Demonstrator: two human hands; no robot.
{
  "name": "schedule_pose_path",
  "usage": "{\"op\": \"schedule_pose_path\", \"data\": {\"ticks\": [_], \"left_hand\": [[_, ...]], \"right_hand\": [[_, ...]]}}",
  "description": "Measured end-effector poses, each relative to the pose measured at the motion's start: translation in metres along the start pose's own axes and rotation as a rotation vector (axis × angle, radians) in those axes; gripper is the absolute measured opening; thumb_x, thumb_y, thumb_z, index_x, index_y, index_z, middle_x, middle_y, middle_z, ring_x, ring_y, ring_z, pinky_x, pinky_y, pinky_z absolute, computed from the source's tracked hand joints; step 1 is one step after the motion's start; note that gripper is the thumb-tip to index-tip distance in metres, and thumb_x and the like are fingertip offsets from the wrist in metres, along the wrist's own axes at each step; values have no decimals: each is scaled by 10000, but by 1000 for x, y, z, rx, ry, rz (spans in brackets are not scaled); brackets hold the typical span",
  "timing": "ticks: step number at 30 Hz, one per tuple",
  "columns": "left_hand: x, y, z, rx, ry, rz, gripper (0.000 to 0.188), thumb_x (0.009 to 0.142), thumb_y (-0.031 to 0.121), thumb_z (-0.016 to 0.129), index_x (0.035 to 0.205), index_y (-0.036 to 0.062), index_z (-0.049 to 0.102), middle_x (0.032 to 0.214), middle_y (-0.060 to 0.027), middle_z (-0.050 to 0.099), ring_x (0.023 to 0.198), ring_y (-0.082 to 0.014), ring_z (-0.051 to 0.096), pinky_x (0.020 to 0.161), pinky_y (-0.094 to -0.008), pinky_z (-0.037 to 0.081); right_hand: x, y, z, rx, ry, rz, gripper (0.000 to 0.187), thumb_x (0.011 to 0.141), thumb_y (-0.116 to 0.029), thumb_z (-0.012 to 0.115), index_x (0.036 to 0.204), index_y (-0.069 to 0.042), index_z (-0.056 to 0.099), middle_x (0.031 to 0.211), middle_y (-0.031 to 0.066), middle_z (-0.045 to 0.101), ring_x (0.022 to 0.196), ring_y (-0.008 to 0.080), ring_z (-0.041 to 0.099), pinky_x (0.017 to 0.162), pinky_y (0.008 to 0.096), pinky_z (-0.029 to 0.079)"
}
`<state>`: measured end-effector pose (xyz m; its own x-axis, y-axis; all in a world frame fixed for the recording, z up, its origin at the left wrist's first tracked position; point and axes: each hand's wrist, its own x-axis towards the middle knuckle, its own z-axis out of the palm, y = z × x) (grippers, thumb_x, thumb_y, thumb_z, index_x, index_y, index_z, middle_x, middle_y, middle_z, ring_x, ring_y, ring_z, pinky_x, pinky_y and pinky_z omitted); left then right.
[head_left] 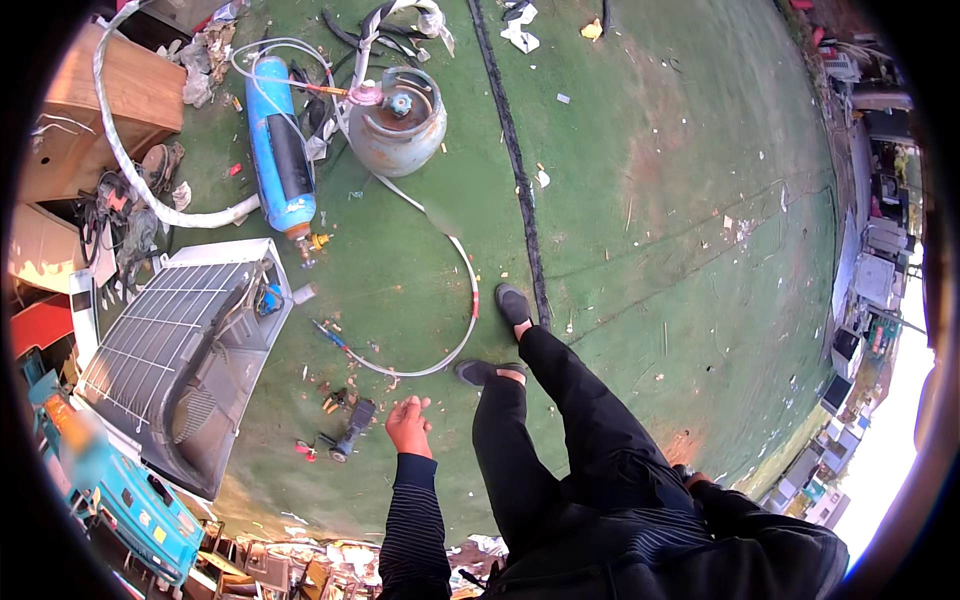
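The left hand [408, 428], fingers loosely curled, hangs near the tool [350, 430] lying toward the lower-left edge of the green floor [620, 250]. The right hand [692, 480] is mostly hidden; I cannot tell its grip.

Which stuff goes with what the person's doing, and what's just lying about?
Probably part of the work, being nearest the left hand:
- dark power tool
- thin pale hose
- metal unit with wire grille
- perhaps the blue cylinder and grey tank

Probably just lying about:
- white scrap
- yellow scrap
- wooden cabinet
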<state>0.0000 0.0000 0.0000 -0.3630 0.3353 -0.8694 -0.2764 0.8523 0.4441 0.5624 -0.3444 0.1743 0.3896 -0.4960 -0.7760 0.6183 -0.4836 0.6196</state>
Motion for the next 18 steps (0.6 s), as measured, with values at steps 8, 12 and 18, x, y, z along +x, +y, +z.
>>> {"op": "schedule_pose_path", "data": {"ticks": [8, 12, 18], "left_hand": [[-132, 71, -81, -179, -141, 23, 132, 1045, 189, 648, 1136, 95, 665, 1000, -58, 741, 622, -54, 457, 569, -259, 419], [-194, 76, -99, -294, -189, 65, 157, 1064, 195, 620, 1168, 83, 655, 1031, -54, 719, 639, -47, 453, 590, -251, 424], [-294, 125, -84, -577, -314, 208, 131, 1067, 192, 612, 1139, 90, 649, 1100, -96, 719, 637, -70, 442, 595, -253, 419]], "right_hand": [[-225, -219, -133, 471, 652, -864, 432, 761, -286, 730, 1059, 22, 682, 992, 298, 722, 992, 477, 690, 858, 518, 557], [-345, -216, -103, 534, 685, -1488, 393, 749, -145, 787, 1098, -11, 668, 907, 204, 713, 825, 398, 703, 776, 434, 559], [-435, -197, -49, 148, 646, -2007, 359, 762, -106, 765, 1110, -34, 722, 855, 152, 706, 765, 349, 705, 718, 391, 560]]}}
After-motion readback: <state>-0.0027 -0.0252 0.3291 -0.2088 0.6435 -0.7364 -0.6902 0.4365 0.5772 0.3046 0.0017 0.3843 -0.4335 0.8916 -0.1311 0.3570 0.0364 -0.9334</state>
